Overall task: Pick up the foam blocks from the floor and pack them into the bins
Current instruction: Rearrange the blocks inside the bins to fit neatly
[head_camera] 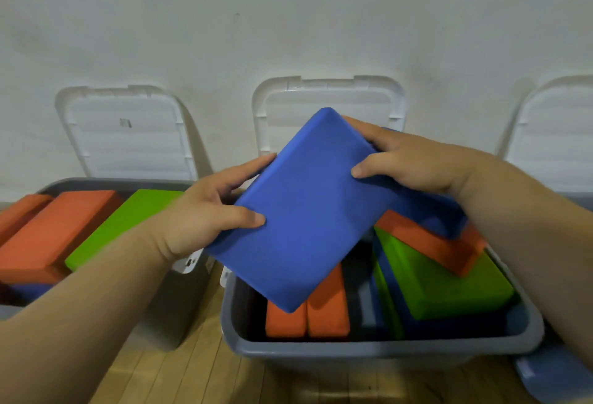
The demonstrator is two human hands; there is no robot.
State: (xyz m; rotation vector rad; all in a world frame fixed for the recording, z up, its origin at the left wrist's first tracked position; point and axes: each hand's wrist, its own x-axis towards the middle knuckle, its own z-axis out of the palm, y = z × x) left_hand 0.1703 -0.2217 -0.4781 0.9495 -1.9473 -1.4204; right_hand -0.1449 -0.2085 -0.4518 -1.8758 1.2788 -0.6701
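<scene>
I hold a large blue foam block (308,211) tilted above the middle grey bin (378,350). My left hand (205,214) grips its left edge, thumb on top. My right hand (414,160) grips its upper right edge, thumb on the face. Inside that bin stand two orange blocks (308,317) on end, and a green block (446,281) lies slanted with an orange block (430,245) across it. More blue blocks lie beneath, partly hidden.
The left grey bin (179,301) holds orange blocks (54,230) and a green block (128,221). White lids (128,134) lean open against the wall behind each bin. A third bin's lid (558,134) shows at far right. A blue block (558,374) lies on the wooden floor at bottom right.
</scene>
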